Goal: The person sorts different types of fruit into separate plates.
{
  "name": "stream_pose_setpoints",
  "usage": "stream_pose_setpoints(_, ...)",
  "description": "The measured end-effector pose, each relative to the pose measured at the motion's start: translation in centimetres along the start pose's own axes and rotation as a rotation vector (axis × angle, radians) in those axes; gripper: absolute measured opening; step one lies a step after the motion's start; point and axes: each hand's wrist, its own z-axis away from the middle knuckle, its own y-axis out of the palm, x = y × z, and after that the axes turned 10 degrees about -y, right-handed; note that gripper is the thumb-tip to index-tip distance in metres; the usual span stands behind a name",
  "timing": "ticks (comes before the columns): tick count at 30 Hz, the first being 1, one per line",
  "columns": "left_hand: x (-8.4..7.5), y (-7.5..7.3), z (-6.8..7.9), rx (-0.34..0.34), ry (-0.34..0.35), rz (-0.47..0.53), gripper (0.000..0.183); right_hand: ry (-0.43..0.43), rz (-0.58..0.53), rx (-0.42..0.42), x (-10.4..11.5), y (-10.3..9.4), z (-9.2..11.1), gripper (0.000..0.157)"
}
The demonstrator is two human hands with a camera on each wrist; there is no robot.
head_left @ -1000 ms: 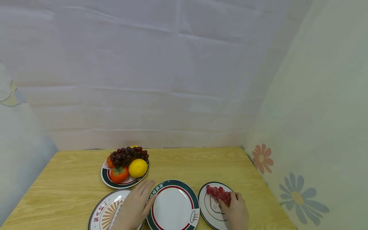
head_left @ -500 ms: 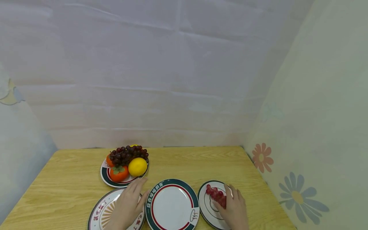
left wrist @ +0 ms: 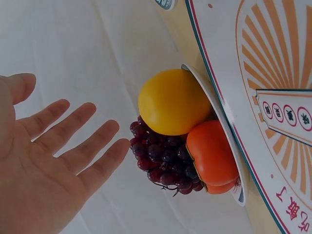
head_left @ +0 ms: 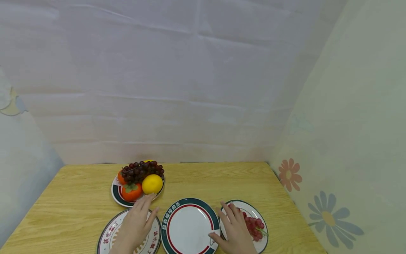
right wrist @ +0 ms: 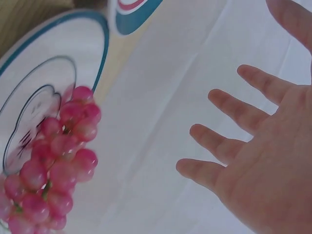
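Note:
My left hand [head_left: 134, 224] hovers over the sunburst-patterned plate [head_left: 106, 234], fingers spread and holding nothing. In the left wrist view that hand [left wrist: 58, 146] is apart from the fruit. My right hand [head_left: 236, 229] is above the gap between the green-rimmed plate [head_left: 190, 229] and the small white plate [head_left: 261, 247], its fingers straight and nothing in them. A bunch of pink-red grapes [head_left: 255, 225] lies on the small plate, partly hidden by this hand in the head view. In the right wrist view the grapes [right wrist: 53, 165] are apart from the fingers.
Farther back at the left stands a fruit plate [head_left: 116, 197] heaped with dark grapes [head_left: 139, 173], orange persimmons [head_left: 131, 192] and a yellow round fruit [head_left: 152, 184]. A wooden table [head_left: 215, 180] carries everything. A pale sheet [head_left: 190, 106] hangs behind it.
My right hand has let go of the pink-red grapes and moved left, leaving them on the small plate. My left hand has drifted slightly left.

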Motion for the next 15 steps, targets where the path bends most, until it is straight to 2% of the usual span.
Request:
stream_pose_setpoints(4,0.8,-0.1,-2.0,-0.063,0.046,-0.012,0.045,-0.010,-0.013,0.048,0.5,-0.1,-0.3,0.075)
stream_pose_setpoints(8,2.4,-0.6,-5.5,-0.154,0.054,-0.041,0.050,-0.004,-0.028,0.069,0.6,-0.1,-0.3,0.074)
stream_pose_setpoints(11,4.0,-0.6,-7.8,-0.169,0.010,-0.061,0.056,-0.001,-0.034,0.094,0.7,0.0,-0.3,0.075)
stream_pose_setpoints(15,5.7,-0.2,-9.7,-0.133,-0.066,-0.081,0.062,0.002,-0.039,0.113,0.8,0.1,-0.3,0.075)
